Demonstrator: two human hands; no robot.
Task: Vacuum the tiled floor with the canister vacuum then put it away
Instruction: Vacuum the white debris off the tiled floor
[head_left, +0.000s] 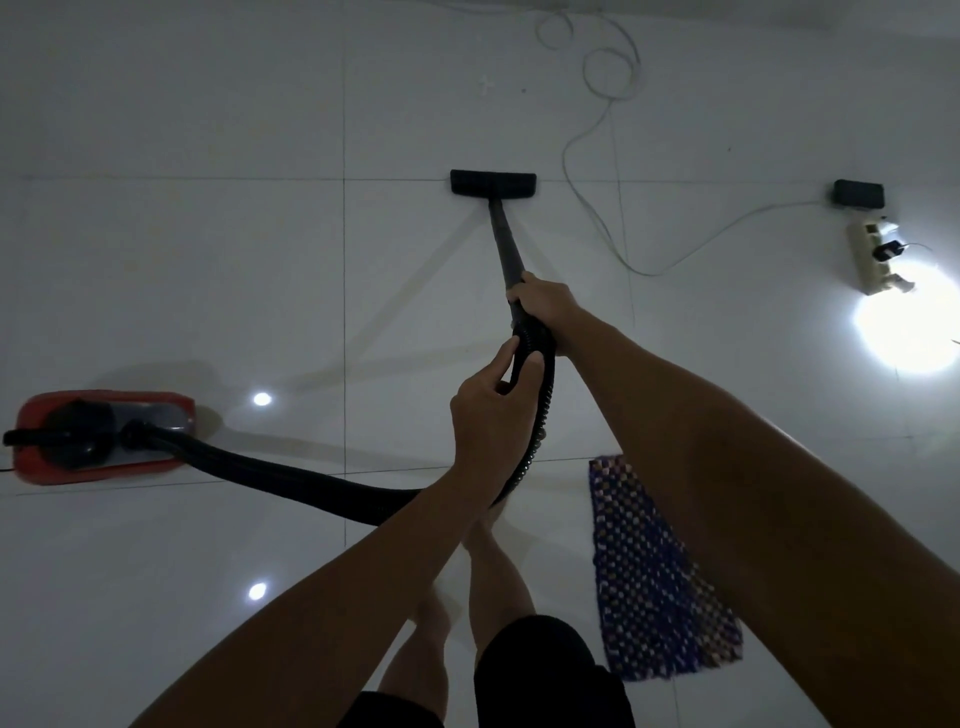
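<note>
Two bare hands hold the vacuum assembly. The right hand (540, 306) forms a closed grip around the upper end of the straight black wand tube (503, 239), where the tube meets the hose. The left hand (488, 415) sits just below it, thumb and fingers curled around the black ribbed flexible hose (543, 410). The wand slopes forward and down to the flat black rectangular floor nozzle (492, 183), which rests on the glossy white tiled floor (208, 260) along a grout line. From the left hand the hose loops down and runs left across the floor to the red canister vacuum body (104, 436), which stands on the tiles well to the left. A blue-and-white patterned woven mat (649, 582) lies on the floor beside the person's bare legs. To the far right, a thin white cable (597, 218) trails across the tiles toward a small black box (858, 193) and a white power strip (872, 254), next to a bright light patch.
</note>
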